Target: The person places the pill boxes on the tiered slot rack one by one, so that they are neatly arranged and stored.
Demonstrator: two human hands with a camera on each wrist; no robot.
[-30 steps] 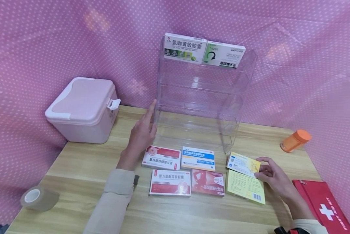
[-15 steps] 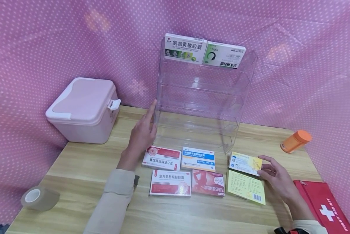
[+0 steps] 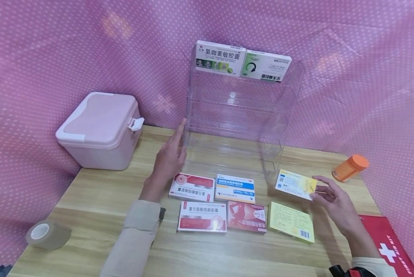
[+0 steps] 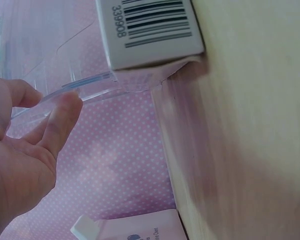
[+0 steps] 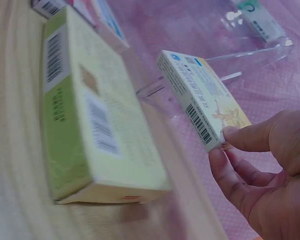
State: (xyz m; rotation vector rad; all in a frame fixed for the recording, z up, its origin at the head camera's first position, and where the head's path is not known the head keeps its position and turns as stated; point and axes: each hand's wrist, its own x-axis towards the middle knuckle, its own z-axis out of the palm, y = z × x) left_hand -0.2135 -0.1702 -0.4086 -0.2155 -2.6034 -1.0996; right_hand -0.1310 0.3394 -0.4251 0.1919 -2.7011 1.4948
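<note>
A clear tiered display rack (image 3: 224, 146) stands at the back, two white-and-green medicine boxes (image 3: 219, 59) side by side on its top tier. At the rack's left side, my left hand (image 3: 168, 159) holds the panel edge between thumb and fingers, as the left wrist view shows. My right hand (image 3: 335, 200) pinches one end of a white-and-yellow medicine box (image 3: 295, 184), thumb on its face. That box is tilted in the air, right of the rack's front corner. Below it a pale yellow-green box (image 3: 290, 223) lies on the table.
Two red-and-white boxes (image 3: 201, 217), a blue-and-white box (image 3: 234, 188) and a red box (image 3: 246, 217) lie before the rack. A pink lidded case (image 3: 99, 130) and tape roll (image 3: 47, 234) are left; an orange bottle (image 3: 350, 168) and red first-aid pouch (image 3: 383, 238) are right.
My right hand has lifted the white-and-yellow box away from the yellow-green box, up and to the right. My left hand stays at the rack's side.
</note>
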